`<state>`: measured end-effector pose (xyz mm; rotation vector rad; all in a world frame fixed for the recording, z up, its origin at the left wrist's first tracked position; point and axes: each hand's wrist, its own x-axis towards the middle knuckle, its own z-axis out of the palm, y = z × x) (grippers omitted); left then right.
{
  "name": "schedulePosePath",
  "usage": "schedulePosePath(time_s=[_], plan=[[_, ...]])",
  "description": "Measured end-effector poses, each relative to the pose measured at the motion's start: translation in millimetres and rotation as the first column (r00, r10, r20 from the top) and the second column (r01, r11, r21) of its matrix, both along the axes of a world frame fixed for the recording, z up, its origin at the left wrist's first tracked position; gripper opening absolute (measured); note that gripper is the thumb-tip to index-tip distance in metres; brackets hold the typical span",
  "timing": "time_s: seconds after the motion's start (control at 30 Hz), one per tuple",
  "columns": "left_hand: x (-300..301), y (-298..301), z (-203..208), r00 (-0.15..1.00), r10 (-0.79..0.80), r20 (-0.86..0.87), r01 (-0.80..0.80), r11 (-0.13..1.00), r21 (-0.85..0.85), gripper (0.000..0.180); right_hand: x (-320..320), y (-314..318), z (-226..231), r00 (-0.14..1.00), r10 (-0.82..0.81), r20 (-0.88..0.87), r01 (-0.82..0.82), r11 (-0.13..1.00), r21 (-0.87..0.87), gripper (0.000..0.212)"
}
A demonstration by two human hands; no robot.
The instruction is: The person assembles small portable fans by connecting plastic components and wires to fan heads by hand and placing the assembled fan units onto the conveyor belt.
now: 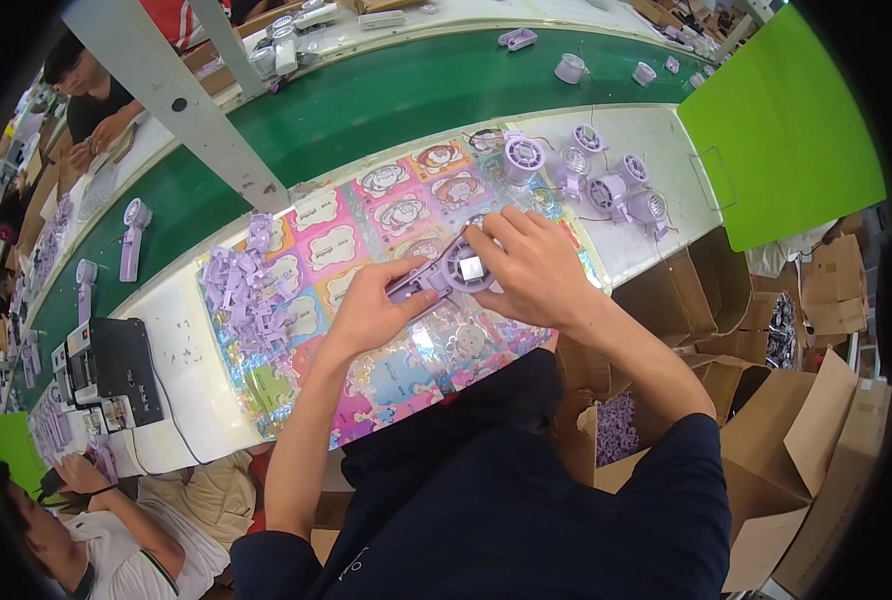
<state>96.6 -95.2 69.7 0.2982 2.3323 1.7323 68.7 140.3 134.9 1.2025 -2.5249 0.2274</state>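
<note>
Left hand (374,308) curled on handle (426,283), right hand (532,266) gripping round head (453,268), 1 purple fan (440,279) (held between)

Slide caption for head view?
Left hand and right hand hold a lavender part over a patterned sheet, lavender pieces at left, round housings at right.

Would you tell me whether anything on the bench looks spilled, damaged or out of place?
Small dark bits lie scattered on the white bench beside the black machine, like stray scraps, too small to identify. The held purple part shows no obvious damage, and nothing else stands out.
</note>
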Motion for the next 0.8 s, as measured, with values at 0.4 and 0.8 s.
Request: schedulePosePath(time_s=[0.4,0.8], plan=[[-39.5,-2.2,-2.3,0.972,0.134,0.191,-0.174,0.961,0.213,0.044,-47.0,23.9,-90.1,0.949,-0.251,0.19,0.308,0.865,-0.396,0.037],[-201.7,-43.5,-12.4,0.881,0.469,0.061,-0.465,0.883,-0.071,0.039,-52.0,15.7,-119.5,0.932,-0.225,0.285,0.329,0.856,-0.398,0.016]])
